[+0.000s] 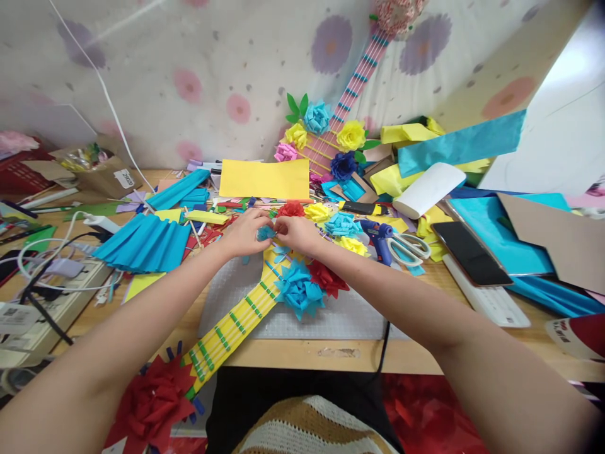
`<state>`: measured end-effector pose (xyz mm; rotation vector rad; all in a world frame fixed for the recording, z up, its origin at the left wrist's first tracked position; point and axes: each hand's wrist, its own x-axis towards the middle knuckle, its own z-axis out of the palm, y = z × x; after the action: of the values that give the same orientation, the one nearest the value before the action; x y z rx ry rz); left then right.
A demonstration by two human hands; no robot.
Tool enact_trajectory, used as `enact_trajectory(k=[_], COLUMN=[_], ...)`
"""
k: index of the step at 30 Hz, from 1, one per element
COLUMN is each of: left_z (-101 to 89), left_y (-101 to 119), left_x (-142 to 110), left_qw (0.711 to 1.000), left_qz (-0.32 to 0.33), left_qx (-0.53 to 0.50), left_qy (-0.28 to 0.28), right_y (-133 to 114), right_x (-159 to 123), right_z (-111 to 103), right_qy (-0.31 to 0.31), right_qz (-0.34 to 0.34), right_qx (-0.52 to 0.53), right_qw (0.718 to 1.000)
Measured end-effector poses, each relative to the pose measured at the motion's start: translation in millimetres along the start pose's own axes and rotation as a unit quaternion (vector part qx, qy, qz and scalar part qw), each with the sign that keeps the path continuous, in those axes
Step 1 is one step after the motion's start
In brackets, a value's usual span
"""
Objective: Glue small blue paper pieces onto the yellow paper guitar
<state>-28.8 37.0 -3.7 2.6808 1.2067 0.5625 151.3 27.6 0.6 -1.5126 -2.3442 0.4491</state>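
Between my two hands is a small blue crepe paper piece (265, 234). My left hand (244, 233) grips it with bent fingers, and the fingertips of my right hand (299, 233) pinch at its right edge. Below them lies a yellow paper guitar (241, 318) with green frets, its neck slanting toward me at the lower left. A large blue paper flower (300, 289) and a red flower (329, 277) sit on its body, partly under my right forearm. At the neck's end is a big red flower (154, 400). More blue, yellow and red flowers show just beyond my right hand.
A blue glue gun (377, 238) and white-handled scissors (410, 249) lie to the right, near a phone (470, 252). A pink paper guitar (354, 94) leans on the wall. Pleated blue paper (146, 243) and a power strip (70, 302) with cables are on the left.
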Motion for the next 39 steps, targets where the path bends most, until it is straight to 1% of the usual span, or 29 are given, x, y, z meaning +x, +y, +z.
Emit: enact_trajectory(k=[4,6,10,13,17,22,25,28,31,36,39], left_z=[8.4,11.4,12.7,12.1,12.8,13.6,13.0,12.8,13.1,12.8,12.5], left_y=[4,4,3,1,2,8,11,10,8,6,8], left_x=[0,1,2,2,2,-1,-2,-1,0,-4,-7], left_qw=[0.999,0.998,0.998,0.998,0.998,0.997,0.996,0.996,0.996,0.994,0.994], left_qz=[-0.04,-0.053,-0.047,-0.047,-0.04,-0.027,-0.036,-0.051,-0.05,-0.053,-0.059], left_qx=[0.02,0.025,0.027,0.028,0.047,0.075,0.07,0.063,0.071,0.091,0.088], left_qy=[0.023,0.024,0.017,0.016,0.019,0.024,0.032,0.033,0.029,0.019,0.021], right_y=[3,5,9,10,8,10,12,13,12,13,12], right_x=[1,1,2,3,2,0,0,0,0,-2,-3], right_z=[2,2,2,2,2,1,2,3,1,-4,-5], right_qy=[0.008,0.009,-0.009,-0.028,-0.032,-0.026,-0.024,-0.027,-0.029,-0.033,-0.048], right_qz=[-0.012,-0.017,-0.037,-0.059,-0.074,-0.079,-0.085,-0.09,-0.089,-0.074,-0.082], right_qx=[0.008,0.012,0.03,0.021,0.013,0.013,0.006,-0.006,-0.008,0.008,0.021], right_qw=[1.0,1.0,0.999,0.998,0.997,0.996,0.996,0.996,0.996,0.997,0.995])
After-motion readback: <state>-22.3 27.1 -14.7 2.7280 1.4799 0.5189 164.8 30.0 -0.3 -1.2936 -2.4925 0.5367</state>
